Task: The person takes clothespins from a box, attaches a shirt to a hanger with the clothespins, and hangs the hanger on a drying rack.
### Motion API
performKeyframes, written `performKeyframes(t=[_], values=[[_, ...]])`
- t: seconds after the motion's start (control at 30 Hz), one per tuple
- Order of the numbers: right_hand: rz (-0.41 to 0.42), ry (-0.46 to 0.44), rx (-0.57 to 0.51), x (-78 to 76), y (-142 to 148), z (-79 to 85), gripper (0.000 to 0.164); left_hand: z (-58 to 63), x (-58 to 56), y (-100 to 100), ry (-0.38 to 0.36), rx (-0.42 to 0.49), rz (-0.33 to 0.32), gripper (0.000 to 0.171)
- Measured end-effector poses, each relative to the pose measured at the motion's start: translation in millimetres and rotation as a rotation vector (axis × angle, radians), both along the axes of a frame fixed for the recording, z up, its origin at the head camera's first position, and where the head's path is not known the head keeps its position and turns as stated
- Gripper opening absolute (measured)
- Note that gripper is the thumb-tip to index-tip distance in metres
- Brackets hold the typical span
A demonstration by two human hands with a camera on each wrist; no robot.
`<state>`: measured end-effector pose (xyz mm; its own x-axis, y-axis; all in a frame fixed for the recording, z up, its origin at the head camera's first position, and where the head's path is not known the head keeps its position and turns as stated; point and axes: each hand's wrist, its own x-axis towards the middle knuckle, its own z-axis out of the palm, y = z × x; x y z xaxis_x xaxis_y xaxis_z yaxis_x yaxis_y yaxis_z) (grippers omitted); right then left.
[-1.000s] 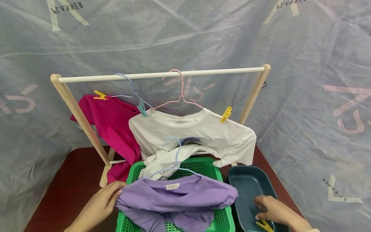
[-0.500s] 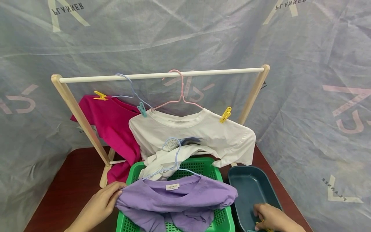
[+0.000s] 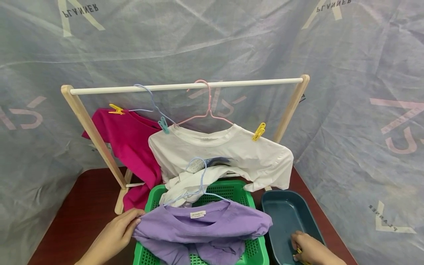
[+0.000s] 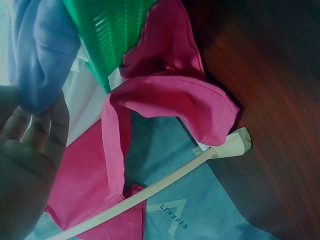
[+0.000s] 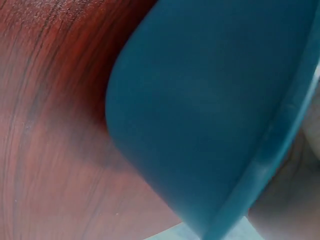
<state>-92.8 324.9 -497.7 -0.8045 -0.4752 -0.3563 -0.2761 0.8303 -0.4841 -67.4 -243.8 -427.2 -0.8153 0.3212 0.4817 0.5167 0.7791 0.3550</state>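
Note:
My left hand pinches the left shoulder end of a purple T-shirt, which is on a blue wire hanger and lies over a green basket. In the left wrist view the fingers curl at the shirt's cloth, which looks bluish there. Down inside a dark teal tub, my right hand has its fingers curled on a yellow clothespin, partly hidden by the hand. The tub's outer wall covers most of the right wrist view.
A wooden drying rack with a white bar stands behind. From it hang a magenta T-shirt and a white T-shirt with clothespins, the white one on a pink hanger. Grey sheeting surrounds the brown table.
My right hand has moved down and closed on the yellow clothespin in the tub. The left hand and the purple T-shirt have stayed in place.

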Motion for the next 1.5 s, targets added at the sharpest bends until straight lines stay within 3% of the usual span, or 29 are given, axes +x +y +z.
performKeyframes(t=[0.33, 0.53, 0.8, 1.03, 1.33, 1.5], values=[[-0.05, -0.033, 0.022, 1.1, -2.2, -0.3, 0.024, -1.5, -0.6, 0.5, 0.0, 0.014, -0.007, 0.039], [-0.017, 0.002, -0.02, -4.6, -1.1, 5.8, 0.024, -1.8, -0.7, -0.1, -0.008, 0.023, -0.014, 0.039], [0.032, 0.194, 0.022, -16.4, -4.3, 24.1, 0.028, -1.4, -1.2, -0.5, 0.003, 0.044, -0.044, 0.04], [0.087, 0.374, -0.045, -25.8, -13.2, 40.1, 0.022, -0.8, -1.0, -1.3, 0.0, 0.042, -0.04, 0.041], [0.148, 0.464, -0.062, -37.9, -34.6, 71.8, 0.026, -3.9, -1.2, -0.4, 0.012, 0.051, -0.047, 0.032], [0.202, 0.656, -0.127, -43.4, -47.0, 89.0, 0.036, -4.5, -1.2, -0.2, 0.011, 0.06, -0.053, 0.029]])
